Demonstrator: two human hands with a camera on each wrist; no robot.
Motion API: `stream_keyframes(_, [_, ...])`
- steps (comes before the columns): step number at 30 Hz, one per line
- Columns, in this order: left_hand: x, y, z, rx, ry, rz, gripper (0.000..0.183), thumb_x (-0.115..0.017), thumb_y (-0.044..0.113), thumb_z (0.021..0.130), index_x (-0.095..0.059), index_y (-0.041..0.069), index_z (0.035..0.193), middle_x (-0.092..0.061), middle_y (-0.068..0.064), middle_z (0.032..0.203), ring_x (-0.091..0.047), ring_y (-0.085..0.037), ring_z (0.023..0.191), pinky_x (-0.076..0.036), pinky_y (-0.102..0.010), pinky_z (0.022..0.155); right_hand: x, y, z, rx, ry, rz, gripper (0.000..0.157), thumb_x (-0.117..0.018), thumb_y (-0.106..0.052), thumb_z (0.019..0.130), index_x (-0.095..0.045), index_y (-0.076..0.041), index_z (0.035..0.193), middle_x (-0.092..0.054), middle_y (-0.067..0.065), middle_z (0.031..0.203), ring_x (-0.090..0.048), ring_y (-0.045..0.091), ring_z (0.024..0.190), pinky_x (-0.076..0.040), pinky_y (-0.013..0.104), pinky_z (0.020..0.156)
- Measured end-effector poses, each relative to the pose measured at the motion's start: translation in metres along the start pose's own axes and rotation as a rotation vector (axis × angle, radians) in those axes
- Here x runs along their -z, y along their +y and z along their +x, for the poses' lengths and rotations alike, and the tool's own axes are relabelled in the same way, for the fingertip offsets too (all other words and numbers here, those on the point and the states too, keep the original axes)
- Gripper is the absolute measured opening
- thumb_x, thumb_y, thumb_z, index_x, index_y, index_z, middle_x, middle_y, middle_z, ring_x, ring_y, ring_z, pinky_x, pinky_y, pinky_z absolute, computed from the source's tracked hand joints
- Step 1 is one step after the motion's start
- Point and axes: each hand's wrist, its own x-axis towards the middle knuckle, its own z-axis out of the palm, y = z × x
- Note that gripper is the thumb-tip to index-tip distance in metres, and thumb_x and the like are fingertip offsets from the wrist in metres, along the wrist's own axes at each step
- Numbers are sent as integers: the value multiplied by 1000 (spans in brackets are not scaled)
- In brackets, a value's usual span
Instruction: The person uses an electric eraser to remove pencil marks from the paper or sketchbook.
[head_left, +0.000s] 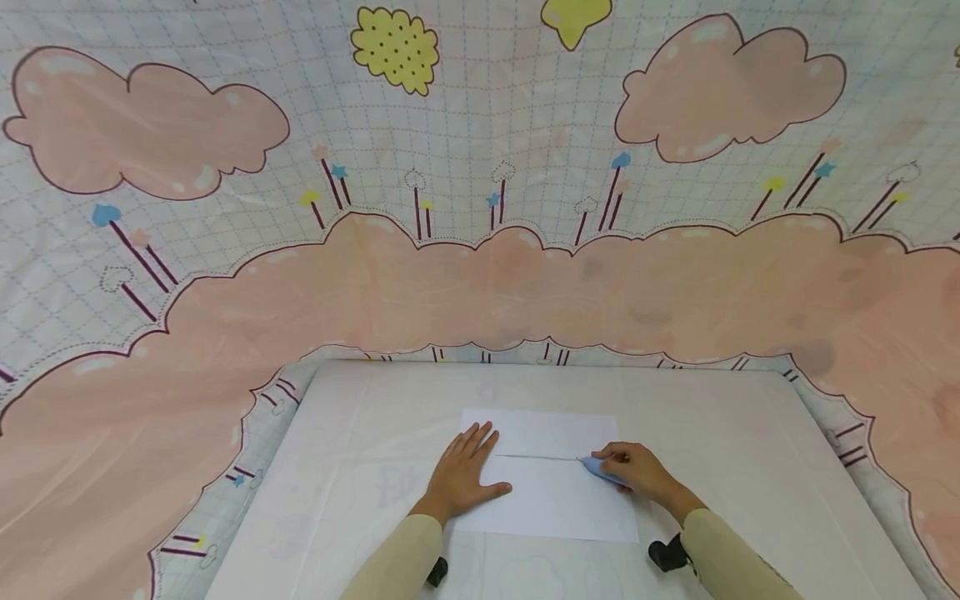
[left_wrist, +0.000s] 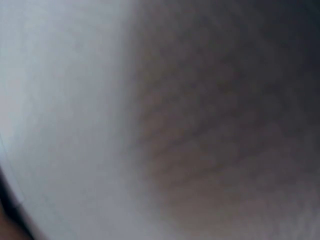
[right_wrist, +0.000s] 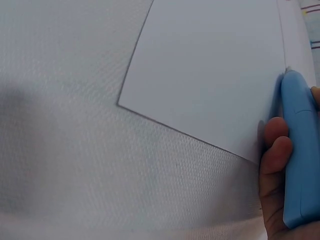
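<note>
A white sheet of paper (head_left: pixel 551 508) lies flat on the white-covered table. My left hand (head_left: pixel 467 479) rests on its left part, fingers spread and thumb pointing right. With my right hand (head_left: pixel 643 472) I grip a blue utility knife (head_left: pixel 602 472) over the right part of the sheet. In the right wrist view the knife (right_wrist: pixel 301 150) has its small tip down at the paper, with fingers (right_wrist: pixel 276 155) curled around its body. A thin line (head_left: pixel 536 457) runs across the sheet from near the left hand to that tip. The left wrist view is blurred.
The table (head_left: pixel 360 500) has a pale cover. A patterned cloth (head_left: pixel 525 292) with clouds and a grid hangs behind it and down both sides. Black wrist devices (head_left: pixel 667 552) sit under both sleeves, close to the table's near part.
</note>
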Motion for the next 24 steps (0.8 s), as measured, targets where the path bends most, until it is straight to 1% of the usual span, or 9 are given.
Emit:
stream_keyframes(5, [-4,-2,-1,-9,24,-9,94,-50,74,85,-32,14,155,-25,-4,163,-19,-26,151,-21,-47,122,0,-1,-1,8,-16,15,27,-66,-15,91,-71,-2,115,-60,5,86,-48,13,60,-47,22,51])
stream_keyframes(10, [-6,-2,-1,1,20,-26,94,-48,75,86,-29,16,156,-22,-1,164,-15,-23,152,-17,-45,123,1,0,0,35,-49,26,26,-66,-15,92,-71,-1,114,-61,6,88,-49,13,58,-47,23,50])
stream_keyframes(13, [-6,-2,-1,-5,29,-32,93,-49,74,86,-30,16,156,-22,-2,164,-15,-23,152,-18,-46,123,2,2,1,44,-63,27,27,-66,-15,92,-71,0,114,-61,6,88,-49,13,58,-47,23,50])
stream_keyframes(19, [-5,-2,-1,-31,59,-18,92,-51,73,86,-34,13,154,-27,-5,162,-21,-27,150,-22,-49,120,3,2,1,29,-46,34,29,-65,-16,92,-70,0,116,-62,5,86,-49,11,56,-47,21,50])
stream_keyframes(24, [-5,-2,1,-21,45,7,93,-50,74,86,-32,14,155,-25,-3,163,-19,-26,151,-21,-47,121,3,1,1,32,-38,43,29,-66,-16,92,-70,1,116,-63,6,90,-48,11,56,-46,21,50])
